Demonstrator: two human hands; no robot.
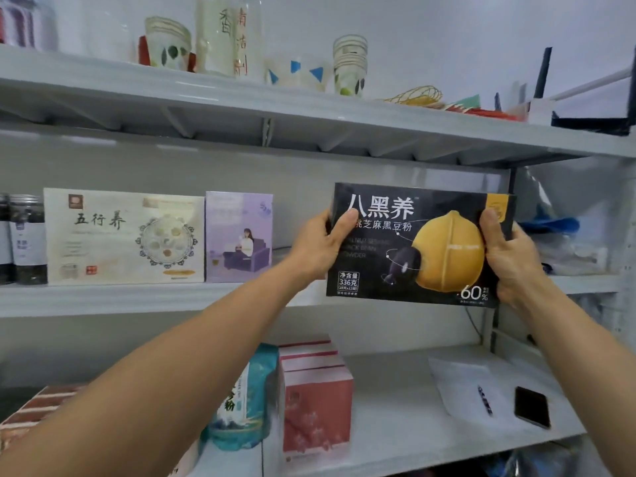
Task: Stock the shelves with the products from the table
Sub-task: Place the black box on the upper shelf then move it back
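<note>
The black box [420, 246] of walnut sesame powder is up at the middle shelf [137, 297], over at its right end, front face toward the camera and standing upright on its long edge. It's clamped from both sides: left hand [316, 246] wraps the left edge with the thumb across the front, right hand [512, 256] does the same on the right edge. Makes sense to me, it's a wide flat box, so a two-sided hold keeps it level and lets you slide it straight in. Its bottom edge sits about at the shelf's front lip, but I can't tell if it's touching down or just hovering there.

Why that spot? To the left on the same shelf there's a lilac box [239, 235], then a big cream box [124, 235], both standing label-out, and dark jars [27, 239] at the far left. There's an open gap right of the lilac one, so my guess is this one is joining the row facing the same way.

The lower shelf [395, 407] has pink boxes [316, 401] and a teal pouch [244, 397] on its left, with a phone [531, 406] lying flat on the right. The top shelf [206, 94] holds paper cups [349, 63] and a whisk [416, 96].

Placement looks nearly done, I'd say; it just needs pushing back and letting go.
</note>
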